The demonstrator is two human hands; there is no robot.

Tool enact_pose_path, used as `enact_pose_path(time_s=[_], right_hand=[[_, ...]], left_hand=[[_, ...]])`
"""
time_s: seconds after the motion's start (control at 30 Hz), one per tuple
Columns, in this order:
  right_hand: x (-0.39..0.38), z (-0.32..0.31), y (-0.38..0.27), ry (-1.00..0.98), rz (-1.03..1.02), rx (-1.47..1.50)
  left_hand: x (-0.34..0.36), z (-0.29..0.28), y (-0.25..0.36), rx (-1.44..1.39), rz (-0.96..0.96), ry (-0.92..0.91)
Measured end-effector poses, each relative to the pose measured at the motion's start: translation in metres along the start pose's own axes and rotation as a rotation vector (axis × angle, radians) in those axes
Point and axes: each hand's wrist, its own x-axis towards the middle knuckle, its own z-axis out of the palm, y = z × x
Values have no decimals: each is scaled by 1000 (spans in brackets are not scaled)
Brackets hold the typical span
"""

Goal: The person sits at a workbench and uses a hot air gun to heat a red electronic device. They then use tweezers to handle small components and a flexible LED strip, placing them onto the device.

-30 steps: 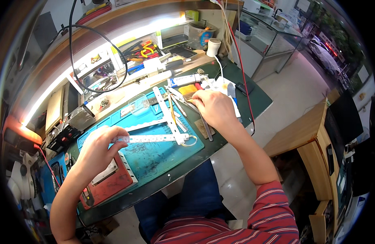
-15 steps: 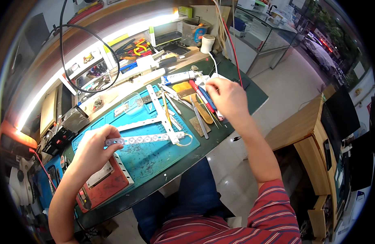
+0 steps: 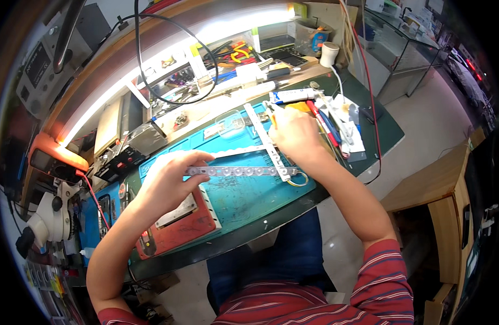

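The left hand [image 3: 171, 177] pinches the left end of the lens strip [image 3: 237, 171] between thumb and fingers. The strip extends rightward from this grip, over the blue mat [image 3: 249, 196]. The right hand [image 3: 296, 132] is beside the white bar [image 3: 267, 142]; its grip cannot be determined.

bench top [image 3: 389, 129], dark green: blue mat [image 3: 249, 200] lying flat on it; to mat's right, blue-and-white tube [image 3: 293, 96] and red pen-shaped tool [image 3: 319, 116].
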Motion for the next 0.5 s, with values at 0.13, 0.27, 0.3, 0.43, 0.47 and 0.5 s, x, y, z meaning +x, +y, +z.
enact_pose_path(time_s=[0.13,0.27,0.3,0.43,0.47,0.5], right_hand=[[-18,-10,-2,297,-166,232],[-57,-30,-21,276,-534,318],[-65,-28,-25,246,-607,312],[-77,-14,-31,274,-655,298],[-77,-16,-31,255,-651,301],[-77,-16,-31,236,-647,303]], left_hand=[[2,3,-5,47,-2,-6],[3,5,-2,49,-28,-26],[3,5,-3,55,-33,-40],[4,7,-3,34,-23,-37],[4,6,-1,31,-26,-36],[4,5,-1,28,-29,-36]])
